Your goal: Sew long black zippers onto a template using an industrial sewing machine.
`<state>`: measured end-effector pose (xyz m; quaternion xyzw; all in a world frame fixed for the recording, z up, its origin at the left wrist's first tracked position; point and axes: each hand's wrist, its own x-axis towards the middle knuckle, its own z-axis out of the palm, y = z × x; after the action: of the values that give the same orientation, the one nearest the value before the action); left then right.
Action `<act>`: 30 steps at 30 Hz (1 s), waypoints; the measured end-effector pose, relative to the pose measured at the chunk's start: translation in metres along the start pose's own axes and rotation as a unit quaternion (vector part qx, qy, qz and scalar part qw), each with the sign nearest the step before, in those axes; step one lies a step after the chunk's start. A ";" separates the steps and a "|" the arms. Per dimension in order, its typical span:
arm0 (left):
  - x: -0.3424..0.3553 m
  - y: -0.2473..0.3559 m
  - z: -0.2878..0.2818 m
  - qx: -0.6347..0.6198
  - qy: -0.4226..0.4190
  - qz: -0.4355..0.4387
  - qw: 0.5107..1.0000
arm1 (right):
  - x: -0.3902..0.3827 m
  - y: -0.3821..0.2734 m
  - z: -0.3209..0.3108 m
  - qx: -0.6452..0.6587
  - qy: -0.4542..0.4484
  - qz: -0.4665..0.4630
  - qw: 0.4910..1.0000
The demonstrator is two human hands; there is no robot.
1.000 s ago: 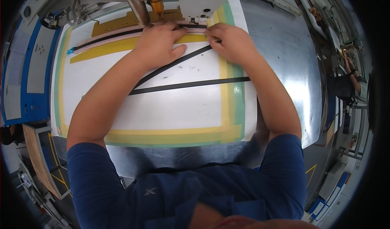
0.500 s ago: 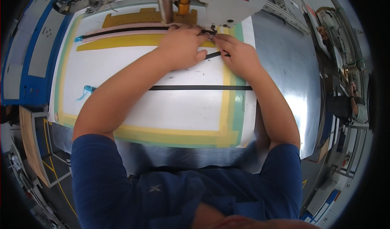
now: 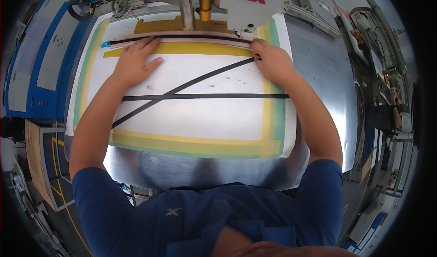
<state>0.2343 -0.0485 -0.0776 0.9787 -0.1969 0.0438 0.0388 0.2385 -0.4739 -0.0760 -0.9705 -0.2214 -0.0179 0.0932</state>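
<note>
A long thin black strip (image 3: 182, 37) lies along a pink band (image 3: 177, 43) between two mustard-yellow template pieces, under the machine head. My left hand (image 3: 136, 64) is open, its fingertips resting on the strip's left part and its thumb held away. My right hand (image 3: 274, 62) is closed at the strip's right end, fingertips pressed there. A second, diagonal black strip (image 3: 211, 76) runs up into the right hand's curled fingers. It crosses over a third black strip (image 3: 227, 96) lying straight across the white sheet. The left forearm hides the left ends of both lower strips.
The white sheet (image 3: 214, 120), edged with yellow and green tape, covers part of a shiny metal table (image 3: 318, 84). Over its far side hang a grey machine head (image 3: 248, 11) and a brass-coloured cylinder (image 3: 205, 11). A blue cabinet (image 3: 41, 65) stands left; another person works far right.
My left hand has slid left along the strip, away from the right hand. The white sheet has shifted slightly right, and the diagonal strip now shows. My right hand stays at the right end.
</note>
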 end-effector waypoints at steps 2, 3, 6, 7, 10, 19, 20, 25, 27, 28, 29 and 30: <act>-0.013 -0.025 -0.010 0.018 -0.004 -0.034 0.999 | -0.008 0.003 0.000 0.004 0.006 0.000 1.000; -0.017 -0.035 -0.014 0.035 -0.011 -0.070 0.997 | -0.011 0.004 -0.002 0.010 0.010 -0.002 1.000; -0.030 -0.063 -0.025 0.050 -0.011 -0.093 0.994 | -0.013 -0.010 -0.018 -0.003 -0.045 0.081 0.996; -0.036 -0.070 -0.024 0.050 -0.011 -0.091 0.995 | -0.014 -0.018 -0.023 -0.003 -0.044 0.083 0.996; -0.039 -0.079 -0.015 0.052 0.016 -0.078 0.995 | -0.014 -0.032 -0.031 0.026 -0.012 0.180 0.983; -0.040 -0.076 -0.017 0.024 0.033 -0.078 0.996 | 0.003 -0.029 -0.010 0.127 0.054 0.134 0.981; -0.041 -0.077 -0.016 0.024 0.037 -0.071 0.997 | 0.004 -0.028 -0.008 0.125 0.065 0.131 0.981; -0.041 -0.076 -0.014 0.030 0.042 -0.075 0.996 | 0.012 -0.031 -0.004 0.112 0.085 0.147 0.979; -0.040 -0.077 -0.015 0.024 0.041 -0.071 0.996 | 0.017 -0.023 0.001 0.102 0.085 0.166 0.977; -0.040 -0.077 -0.015 0.024 0.040 -0.072 0.996 | 0.017 -0.019 0.001 0.102 0.083 0.166 0.977; -0.041 -0.077 -0.016 0.025 0.042 -0.074 0.996 | 0.017 -0.020 -0.002 0.098 0.116 0.167 0.974; -0.041 -0.077 -0.017 0.027 0.043 -0.076 0.996 | 0.018 -0.022 -0.005 0.095 0.148 0.169 0.970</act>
<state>0.2251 0.0394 -0.0697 0.9887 -0.1188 0.0877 0.0244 0.2458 -0.4479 -0.0665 -0.9673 -0.0384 -0.1238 0.2180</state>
